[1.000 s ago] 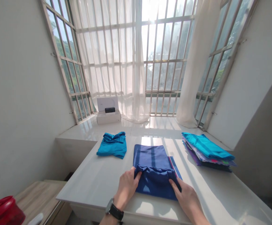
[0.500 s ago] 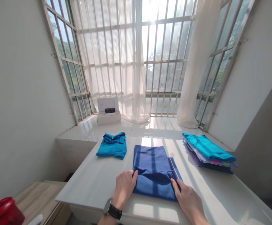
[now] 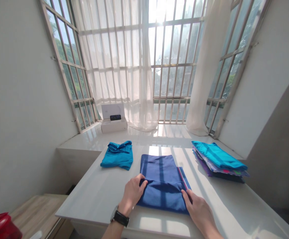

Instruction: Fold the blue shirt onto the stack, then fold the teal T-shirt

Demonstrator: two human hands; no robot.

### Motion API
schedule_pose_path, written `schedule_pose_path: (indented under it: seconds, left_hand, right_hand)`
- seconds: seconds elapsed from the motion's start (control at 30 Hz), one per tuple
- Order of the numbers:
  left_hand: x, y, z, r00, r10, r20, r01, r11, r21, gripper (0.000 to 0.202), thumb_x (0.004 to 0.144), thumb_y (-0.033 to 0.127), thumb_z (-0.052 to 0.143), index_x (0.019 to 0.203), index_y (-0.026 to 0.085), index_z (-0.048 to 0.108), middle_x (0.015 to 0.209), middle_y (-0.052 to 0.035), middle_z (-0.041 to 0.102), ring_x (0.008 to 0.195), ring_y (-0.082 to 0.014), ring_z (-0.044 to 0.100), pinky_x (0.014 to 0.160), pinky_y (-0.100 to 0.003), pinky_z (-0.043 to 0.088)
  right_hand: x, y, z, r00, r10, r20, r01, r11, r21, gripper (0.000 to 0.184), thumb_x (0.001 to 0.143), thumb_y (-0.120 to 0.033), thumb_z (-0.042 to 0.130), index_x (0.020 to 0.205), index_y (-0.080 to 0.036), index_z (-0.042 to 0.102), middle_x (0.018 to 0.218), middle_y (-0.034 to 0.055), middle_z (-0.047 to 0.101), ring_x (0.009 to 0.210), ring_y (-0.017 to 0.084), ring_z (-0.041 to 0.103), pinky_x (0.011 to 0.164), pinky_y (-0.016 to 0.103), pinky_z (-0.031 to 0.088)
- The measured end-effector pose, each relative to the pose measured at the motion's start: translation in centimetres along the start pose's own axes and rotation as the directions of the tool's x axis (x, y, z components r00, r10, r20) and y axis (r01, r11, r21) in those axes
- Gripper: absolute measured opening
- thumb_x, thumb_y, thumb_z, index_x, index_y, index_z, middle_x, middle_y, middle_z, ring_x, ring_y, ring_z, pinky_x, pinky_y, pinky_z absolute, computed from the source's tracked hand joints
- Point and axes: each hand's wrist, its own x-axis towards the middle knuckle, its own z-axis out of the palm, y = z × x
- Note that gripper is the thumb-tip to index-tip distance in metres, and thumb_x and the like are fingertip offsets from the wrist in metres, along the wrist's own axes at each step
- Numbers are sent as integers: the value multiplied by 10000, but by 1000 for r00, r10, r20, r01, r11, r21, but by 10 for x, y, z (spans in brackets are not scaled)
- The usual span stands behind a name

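Note:
A folded dark blue garment (image 3: 161, 196) with a red-and-white stripe on its right side lies flat on the white table. Its near part is turned over the rest, and the flap's edge runs straight across the middle. My left hand (image 3: 134, 189), with a watch at the wrist, pinches the left end of that edge between thumb and fingers. At the right end, my right hand (image 3: 196, 205) grips the flap the same way, thumb and fingertips closed on the cloth. Bright light falls in bars over the fabric.
A folded teal shirt (image 3: 118, 156) lies at the table's left. On the right rests a stack of folded clothes (image 3: 218, 159), turquoise on top. A white box (image 3: 114, 125) with a dark phone-like device (image 3: 115, 117) stands on the window ledge. Something red (image 3: 2, 227) sits lower left.
The flap's bulging edge has been pulled flatter and straighter. My left hand has risen slightly, its fingers more arched, while my right hand keeps its place. The view has shifted a little.

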Motion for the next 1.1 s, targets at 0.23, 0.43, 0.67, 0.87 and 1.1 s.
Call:
schedule_pose_path:
  seconds: [0.23, 0.43, 0.67, 0.87, 1.1]
  left_hand:
    - [1, -1, 1, 998, -56, 18, 55, 998, 28, 269, 1053, 375, 513, 924, 231, 701, 884, -27, 782, 858, -192, 729, 685, -244, 396]
    - [5, 5, 5, 998, -51, -22, 53, 994, 99, 160, 1036, 322, 533, 985, 242, 662, 1011, -22, 771, 927, -198, 727, 710, -254, 411]
    - [6, 7, 3, 998, -56, 21, 54, 995, 84, 111, 1046, 299, 524, 1030, 247, 620, 999, -20, 765, 955, -198, 723, 747, -253, 426]
    - [7, 0, 5, 1000, -20, 12, 19, 1000, 12, 78, 1025, 256, 567, 965, 229, 609, 934, -13, 757, 904, -177, 714, 750, -234, 432]
    - [11, -6, 11, 999, 4, -36, -6, 997, -72, 68, 1010, 203, 559, 958, 230, 594, 949, -3, 744, 865, -153, 710, 763, -219, 463]
  right_hand:
    - [7, 15, 3, 1000, -6, -25, 8, 996, 88, 463, 1003, -513, 354, 657, -280, 556, 633, 45, 709, 668, 248, 705, 617, 308, 416]
    - [3, 13, 2, 998, 32, -55, -20, 980, 198, 434, 958, -563, 403, 642, -285, 505, 548, 0, 613, 560, 210, 624, 588, 298, 414]
    - [-1, 1, -11, 999, 29, -31, -26, 995, 94, 410, 989, -483, 346, 652, -283, 466, 603, 29, 653, 619, 228, 646, 606, 308, 379]
    - [0, 2, -14, 998, 64, -17, -63, 997, 49, 425, 996, -468, 377, 632, -278, 487, 610, 44, 670, 616, 233, 636, 596, 314, 344]
    - [-1, 3, -16, 997, 76, 0, -76, 997, 16, 425, 1013, -461, 385, 660, -273, 530, 612, 32, 692, 604, 226, 653, 569, 300, 340]
